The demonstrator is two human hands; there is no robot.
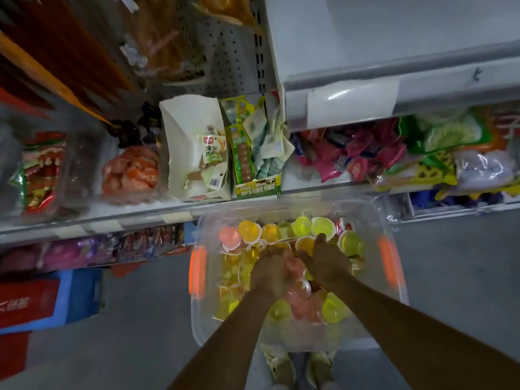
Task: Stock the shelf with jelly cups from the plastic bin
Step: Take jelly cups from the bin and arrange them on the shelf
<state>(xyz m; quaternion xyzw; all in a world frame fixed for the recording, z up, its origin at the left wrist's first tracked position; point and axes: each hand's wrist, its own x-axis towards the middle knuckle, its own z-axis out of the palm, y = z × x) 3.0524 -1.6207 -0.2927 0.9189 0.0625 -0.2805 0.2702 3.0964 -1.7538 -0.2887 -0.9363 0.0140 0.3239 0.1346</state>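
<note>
A clear plastic bin (394, 294) with orange side latches stands on the floor below me, filled with several jelly cups (323, 228) in yellow, orange, pink and green. Both my hands are down inside it. My left hand (270, 270) curls over cups near the middle. My right hand (327, 261) curls around cups just beside it, and a pink jelly cup (294, 267) shows between the two hands. The picture is blurred, so the exact grip of each hand is unclear. The shelf (92, 223) in front holds snack packs.
A white open carton (194, 147) and a green-yellow carton (253, 153) sit on the shelf above the bin. Pink wrapped sweets (351, 153) fill the right shelf. A red and blue box (42, 302) stands on the floor at left. My shoes (301, 367) are behind the bin.
</note>
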